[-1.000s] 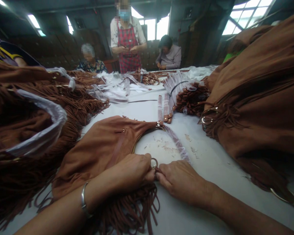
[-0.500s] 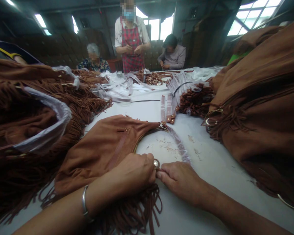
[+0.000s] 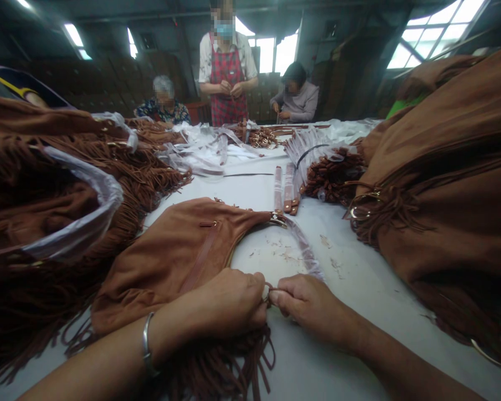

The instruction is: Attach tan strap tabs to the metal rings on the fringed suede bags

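Note:
A brown suede-like handbag (image 3: pixel 171 239) with fringe (image 3: pixel 242 365) and a zip lies on the table. My left hand (image 3: pixel 234 301), with a bangle on its wrist, is closed on the bag's near corner beside a metal ring (image 3: pixel 266 292). Fingertips of my right hand (image 3: pixel 309 303) pinch a thin brown strip (image 3: pixel 271 288) at that ring, close to the left fist. Much of the strip is hidden by the fingers. From the bag's far metal fitting (image 3: pixel 278 219), a plastic-wrapped strap (image 3: pixel 304 245) curves down behind my right hand.
Fringed brown bags (image 3: pixel 150 156) are heaped on the left, and a tall pile of brown bags (image 3: pixel 451 178) stands on the right. Wrapped straps (image 3: pixel 289 186) and a tied strap bundle (image 3: pixel 332 167) lie ahead. Several people, including one in a checked apron (image 3: pixel 227 75), are across the white table (image 3: pixel 250 189).
Both hands have stayed at the ring, with the left slightly lower. My right fingers have shifted their pinch on the strip, and the ring is now more covered. The bag lies nearly unchanged.

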A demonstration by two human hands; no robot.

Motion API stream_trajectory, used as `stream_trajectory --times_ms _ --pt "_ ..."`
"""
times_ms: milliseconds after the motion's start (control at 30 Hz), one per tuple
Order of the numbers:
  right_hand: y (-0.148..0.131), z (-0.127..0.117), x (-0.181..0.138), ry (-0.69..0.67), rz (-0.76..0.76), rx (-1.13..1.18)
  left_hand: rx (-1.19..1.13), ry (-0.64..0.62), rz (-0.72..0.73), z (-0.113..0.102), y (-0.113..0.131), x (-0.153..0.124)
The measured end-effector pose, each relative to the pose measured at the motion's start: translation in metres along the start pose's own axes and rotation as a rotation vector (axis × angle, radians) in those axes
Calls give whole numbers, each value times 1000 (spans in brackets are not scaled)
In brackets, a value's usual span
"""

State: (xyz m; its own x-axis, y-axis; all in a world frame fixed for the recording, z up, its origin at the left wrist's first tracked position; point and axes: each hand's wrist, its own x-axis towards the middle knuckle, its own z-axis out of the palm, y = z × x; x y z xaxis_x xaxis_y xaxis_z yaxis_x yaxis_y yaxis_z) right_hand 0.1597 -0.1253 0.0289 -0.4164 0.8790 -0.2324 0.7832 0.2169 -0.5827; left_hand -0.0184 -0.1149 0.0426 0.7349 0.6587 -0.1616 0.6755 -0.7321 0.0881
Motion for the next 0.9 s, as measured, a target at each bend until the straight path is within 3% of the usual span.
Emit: stream_trajectory --times_ms 200,367,467,667,833,900 --pt "12 -10 2 -222 -90 283 -138 -152 168 -6 -4 -2" --pt "12 -11 1 -141 -36 327 8 25 -77 0 11 -1" --pt "9 -9 -1 -133 1 298 45 46 -134 4 15 0" --pt "15 -3 1 -204 -57 540 -92 -78 82 -3 0 -1" --pt "23 -7 3 -393 -197 718 -298 -234 241 -8 2 -4" --pt "24 -12 3 -403 -203 720 -290 -209 241 -9 5 -5"
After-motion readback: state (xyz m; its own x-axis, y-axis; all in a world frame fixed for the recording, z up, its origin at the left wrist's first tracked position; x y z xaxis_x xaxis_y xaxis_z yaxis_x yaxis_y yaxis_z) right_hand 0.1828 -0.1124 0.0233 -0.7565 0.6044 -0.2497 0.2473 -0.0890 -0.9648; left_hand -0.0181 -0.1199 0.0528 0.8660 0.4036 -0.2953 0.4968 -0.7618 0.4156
